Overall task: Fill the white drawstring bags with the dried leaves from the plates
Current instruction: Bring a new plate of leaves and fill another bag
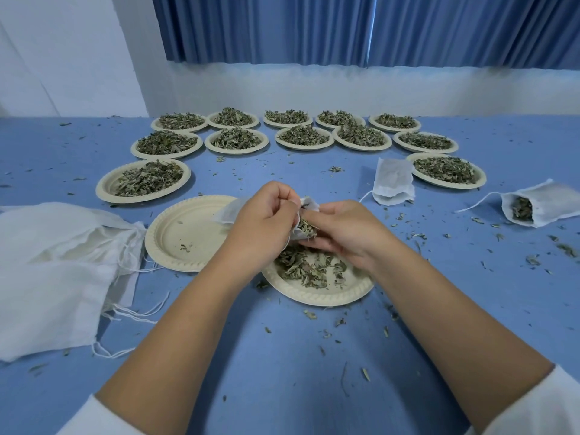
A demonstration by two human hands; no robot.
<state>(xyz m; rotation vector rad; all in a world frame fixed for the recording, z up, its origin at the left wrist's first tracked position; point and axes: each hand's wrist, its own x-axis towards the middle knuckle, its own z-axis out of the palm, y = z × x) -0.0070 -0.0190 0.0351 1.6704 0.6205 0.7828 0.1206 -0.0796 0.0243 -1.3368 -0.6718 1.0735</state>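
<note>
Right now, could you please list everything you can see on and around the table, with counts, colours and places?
Full plates of dried leaves: twelve, beige, arced across the far table.
Emptied plate: one, beige, near left of the hands.
Part-full plate: one, beige, under the hands.
Filled bags: two, white, right side; one upright, one lying open.
Bag being filled: one, white, between the hands.
Empty bags: a white pile, count unclear, left edge.
Loose leaf bits: many, green, scattered.
Tablecloth: blue.
Curtain: blue, behind.
Left hand: holds the bag.
Right hand: pushes leaves in.
</note>
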